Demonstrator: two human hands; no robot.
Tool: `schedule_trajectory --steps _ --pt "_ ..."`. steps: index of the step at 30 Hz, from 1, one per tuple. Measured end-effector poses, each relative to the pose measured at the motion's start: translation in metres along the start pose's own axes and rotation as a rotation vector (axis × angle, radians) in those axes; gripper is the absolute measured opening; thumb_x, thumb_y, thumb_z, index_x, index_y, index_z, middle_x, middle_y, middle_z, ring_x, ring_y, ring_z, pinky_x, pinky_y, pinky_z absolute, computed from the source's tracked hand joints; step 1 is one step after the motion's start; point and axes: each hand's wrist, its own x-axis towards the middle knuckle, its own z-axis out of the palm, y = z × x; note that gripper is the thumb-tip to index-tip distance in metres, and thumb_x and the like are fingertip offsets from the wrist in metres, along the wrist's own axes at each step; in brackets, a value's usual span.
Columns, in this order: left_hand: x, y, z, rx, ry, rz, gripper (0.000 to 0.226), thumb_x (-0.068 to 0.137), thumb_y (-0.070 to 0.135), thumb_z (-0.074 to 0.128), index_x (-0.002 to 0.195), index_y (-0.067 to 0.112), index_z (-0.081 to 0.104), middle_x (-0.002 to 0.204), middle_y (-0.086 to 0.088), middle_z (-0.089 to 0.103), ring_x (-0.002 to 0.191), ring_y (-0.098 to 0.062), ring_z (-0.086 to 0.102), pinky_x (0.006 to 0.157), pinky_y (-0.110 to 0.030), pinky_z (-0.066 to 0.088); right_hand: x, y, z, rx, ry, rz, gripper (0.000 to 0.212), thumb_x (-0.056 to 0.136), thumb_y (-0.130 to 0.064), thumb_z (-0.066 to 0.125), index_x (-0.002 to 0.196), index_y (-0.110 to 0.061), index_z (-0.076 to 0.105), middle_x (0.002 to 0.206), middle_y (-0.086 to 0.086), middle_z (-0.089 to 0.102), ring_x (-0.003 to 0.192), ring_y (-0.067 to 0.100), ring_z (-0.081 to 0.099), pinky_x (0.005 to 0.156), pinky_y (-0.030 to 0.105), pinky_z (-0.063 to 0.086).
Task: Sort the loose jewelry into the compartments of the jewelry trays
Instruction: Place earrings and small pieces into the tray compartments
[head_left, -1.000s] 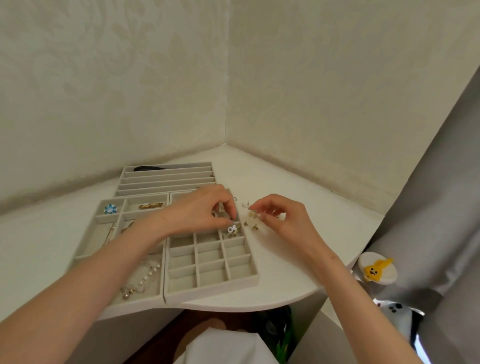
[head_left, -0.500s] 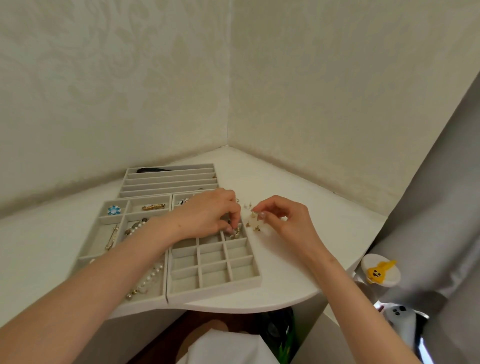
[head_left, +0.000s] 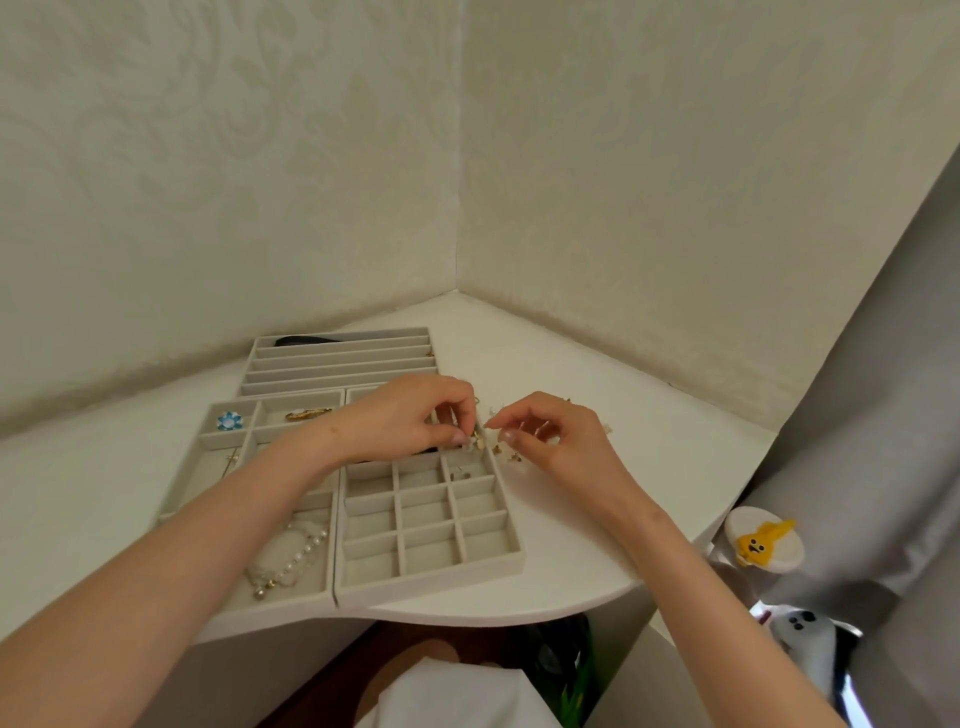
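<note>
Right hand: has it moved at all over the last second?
Yes, slightly. The right hand has drifted left, its fingers now close to the right wall of the beige grid-compartment jewelry tray, which stayed put.

The left hand (head_left: 410, 421) covers the far compartments of the grid tray (head_left: 431, 582), and its forearm masks part of the neighbouring tray (head_left: 205, 470). The small pieces (head_left: 483, 446) at the fingertips are too tiny to identify (whether this hand or the right hand (head_left: 556, 441) actually pinches one is unclear).
</note>
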Motion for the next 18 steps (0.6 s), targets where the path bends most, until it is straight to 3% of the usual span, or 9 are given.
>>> schedule_trajectory --steps 4,7,10,13,18 --pt "0.0 0.001 -0.001 -0.076 0.003 -0.032 0.01 0.085 0.018 0.064 0.081 0.026 0.06 0.083 0.014 0.065 0.081 0.002 0.059 0.075 -0.024 0.047 0.004 -0.001 0.003 0.008 -0.053 0.034 0.011 0.084 -0.012 0.068 0.093 -0.018 0.071 0.079 -0.006 0.064 0.065 0.001 0.051 0.065 0.01 0.039" --pt "0.005 0.004 0.001 -0.124 0.037 -0.042 0.004 0.085 0.018 0.064 0.084 0.021 0.061 0.085 0.01 0.066 0.078 0.004 0.059 0.07 -0.014 0.046 0.008 -0.002 0.003 0.105 -0.032 0.064 0.013 0.079 -0.015 0.074 0.092 -0.016 0.07 0.076 -0.003 0.065 0.065 0.002 0.055 0.063 0.012 0.044" --pt "0.015 0.01 0.004 -0.178 0.087 -0.07 0.002 0.086 0.017 0.063 0.085 0.017 0.061 0.081 0.01 0.065 0.07 0.006 0.059 0.061 -0.008 0.042 0.014 0.003 0.001 0.141 0.022 0.103 0.016 0.074 -0.017 0.079 0.086 -0.02 0.07 0.08 0.003 0.068 0.074 0.011 0.06 0.072 0.027 0.05" --pt "0.027 0.014 0.009 -0.243 0.131 -0.1 0.005 0.085 0.013 0.062 0.084 0.016 0.06 0.072 0.015 0.062 0.063 0.008 0.059 0.056 -0.007 0.039 0.018 0.008 -0.006 0.215 0.064 0.146 0.015 0.074 -0.014 0.079 0.086 -0.016 0.07 0.079 0.005 0.068 0.07 0.011 0.06 0.069 0.024 0.049" --pt "0.04 0.019 0.018 -0.347 0.207 -0.13 0.005 0.084 0.007 0.063 0.084 0.01 0.058 0.083 0.004 0.063 0.075 -0.014 0.067 0.066 -0.017 0.05 0.019 0.015 -0.013 0.299 0.11 0.186 0.017 0.074 -0.008 0.077 0.089 -0.01 0.07 0.084 0.011 0.067 0.069 0.014 0.06 0.065 0.022 0.047"
